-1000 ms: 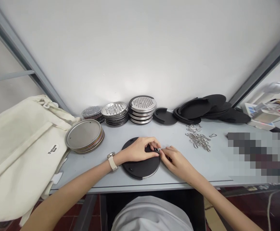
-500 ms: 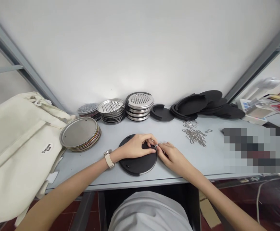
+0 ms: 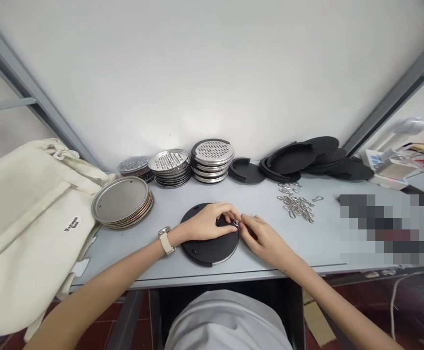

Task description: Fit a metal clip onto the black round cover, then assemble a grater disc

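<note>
A round black holder [image 3: 212, 248] lies on the table in front of me, with a thin metal edge showing along its lower right. My left hand [image 3: 212, 221] rests across it, thumb and fingers curled round its right edge. Between the fingertips of both hands is a small silver snap hook [image 3: 236, 223], mostly covered. My right hand [image 3: 261, 236] pinches it from the right side, fingers closed. Whether the hook passes through the holder, I cannot tell. To the right lies a pile of similar snap hooks [image 3: 297, 206].
Along the wall stand stacks of metal grater discs [image 3: 170, 161], a stack with a perforated top plate [image 3: 213, 151] and black round covers [image 3: 292, 160]. Plain metal discs [image 3: 120, 199] are piled at left, beside a cream cloth bag [image 3: 26, 233]. A power strip [image 3: 383, 170] sits far right.
The view has shifted slightly. Both hands stay at the holder's right edge, while the fingertips have moved a little and more of the hook's silver loop shows now.
</note>
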`<state>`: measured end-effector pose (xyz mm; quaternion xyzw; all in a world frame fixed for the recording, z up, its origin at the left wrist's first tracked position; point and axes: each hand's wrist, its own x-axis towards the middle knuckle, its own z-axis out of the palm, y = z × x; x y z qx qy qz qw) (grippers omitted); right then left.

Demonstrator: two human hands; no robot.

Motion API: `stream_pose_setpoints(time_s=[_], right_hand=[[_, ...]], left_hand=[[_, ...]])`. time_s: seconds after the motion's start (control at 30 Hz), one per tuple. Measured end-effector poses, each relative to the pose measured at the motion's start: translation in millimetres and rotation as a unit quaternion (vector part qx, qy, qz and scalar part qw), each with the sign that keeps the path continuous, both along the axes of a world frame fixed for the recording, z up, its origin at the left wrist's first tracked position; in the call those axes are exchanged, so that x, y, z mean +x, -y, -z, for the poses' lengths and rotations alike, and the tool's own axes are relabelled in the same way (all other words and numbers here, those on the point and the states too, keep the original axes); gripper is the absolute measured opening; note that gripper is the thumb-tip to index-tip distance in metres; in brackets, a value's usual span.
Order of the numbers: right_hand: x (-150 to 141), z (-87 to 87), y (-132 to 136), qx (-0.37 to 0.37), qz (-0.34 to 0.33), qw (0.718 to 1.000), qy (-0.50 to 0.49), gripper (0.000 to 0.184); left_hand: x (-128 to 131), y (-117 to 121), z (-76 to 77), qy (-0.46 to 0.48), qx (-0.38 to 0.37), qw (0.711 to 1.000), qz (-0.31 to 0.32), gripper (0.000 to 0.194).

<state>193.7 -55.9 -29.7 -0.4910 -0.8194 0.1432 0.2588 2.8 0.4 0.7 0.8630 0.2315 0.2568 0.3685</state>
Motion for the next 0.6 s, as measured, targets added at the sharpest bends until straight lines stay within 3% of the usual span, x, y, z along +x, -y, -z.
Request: stream_pose_setpoints(time_s=[0.47,0.6], right_hand=[[-1.1,-2.6,1.2,-0.009,0.016,1.000,-0.014,0.026],[0.0,-3.1,1.7,-0.015,0.025,0.999,-0.026,0.018]], left_hand=[[0.8,2.1,-4.2,-0.004,-0.018,0.999,-0.049,0.010],[1.4,2.1,-3.8,0.000,-0.012,0.998,-0.062,0.009]])
